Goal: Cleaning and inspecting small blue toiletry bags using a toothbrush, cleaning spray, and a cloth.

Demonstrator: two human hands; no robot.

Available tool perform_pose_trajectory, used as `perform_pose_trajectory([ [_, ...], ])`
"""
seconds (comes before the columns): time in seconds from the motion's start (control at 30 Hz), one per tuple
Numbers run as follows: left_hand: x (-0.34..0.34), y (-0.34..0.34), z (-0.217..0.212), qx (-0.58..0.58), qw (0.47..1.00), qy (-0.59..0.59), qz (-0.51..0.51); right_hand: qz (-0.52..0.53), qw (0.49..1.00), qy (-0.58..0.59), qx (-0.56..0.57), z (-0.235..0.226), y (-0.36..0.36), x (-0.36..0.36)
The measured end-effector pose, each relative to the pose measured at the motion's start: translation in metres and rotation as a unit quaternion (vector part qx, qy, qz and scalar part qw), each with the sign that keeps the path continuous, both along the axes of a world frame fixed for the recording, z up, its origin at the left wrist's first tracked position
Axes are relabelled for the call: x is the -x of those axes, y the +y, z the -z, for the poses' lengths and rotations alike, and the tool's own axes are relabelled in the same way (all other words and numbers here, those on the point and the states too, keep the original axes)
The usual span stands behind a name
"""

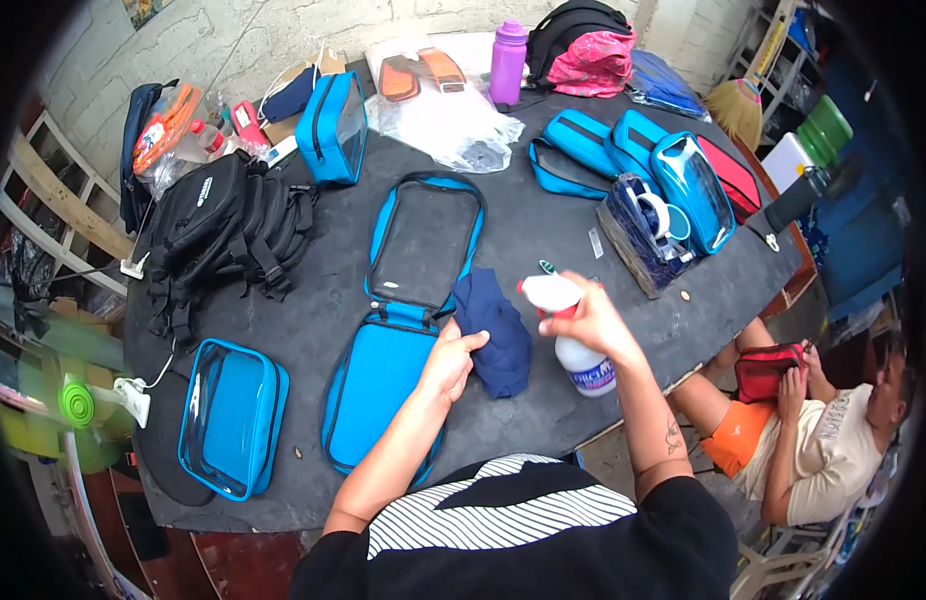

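Note:
A dark navy cloth (495, 335) is gripped in my left hand (451, 358), its fingers closed over the near edge. My right hand (587, 325) is wrapped round the neck of a white spray bottle (586, 372) with a red and white trigger head, whose nozzle points left above the cloth. Under and beside my left hand lies a blue zip case (383, 370), opened out flat. Its lid (426, 240) has a clear window and is folded back, away from me. The case's lower part is partly hidden by my left forearm.
A closed blue clear-topped case (233, 418) lies at left, near a black backpack (228, 230). Another blue case (333, 130) stands behind. More blue cases (693, 190) and a clear packed pouch (648, 240) sit at right. A seated person (813, 440) holds a red case (765, 375).

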State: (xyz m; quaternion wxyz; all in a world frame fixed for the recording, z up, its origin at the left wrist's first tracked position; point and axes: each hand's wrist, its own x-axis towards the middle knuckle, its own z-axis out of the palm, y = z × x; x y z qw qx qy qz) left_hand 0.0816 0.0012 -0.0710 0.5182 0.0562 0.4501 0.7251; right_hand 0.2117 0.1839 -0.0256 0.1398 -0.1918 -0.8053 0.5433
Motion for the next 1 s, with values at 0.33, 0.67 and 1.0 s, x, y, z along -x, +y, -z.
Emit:
perform_pose_trajectory([
  [0.33, -0.01, 0.003, -0.02, -0.01, 0.997, 0.008, 0.08, 0.281, 0.894, 0.306, -0.166, 0.017, 0.143, 0.086],
  [0.67, 0.043, 0.013, -0.011, -0.114, 0.988, 0.097, 0.035, 0.074, 0.98, 0.096, 0.156, 0.033, -0.021, 0.038],
  [1.0, 0.069, -0.026, -0.022, 0.241, 0.773, 0.518, 0.276, 0.218, 0.926, -0.052, -0.304, 0.054, -0.008, -0.026],
])
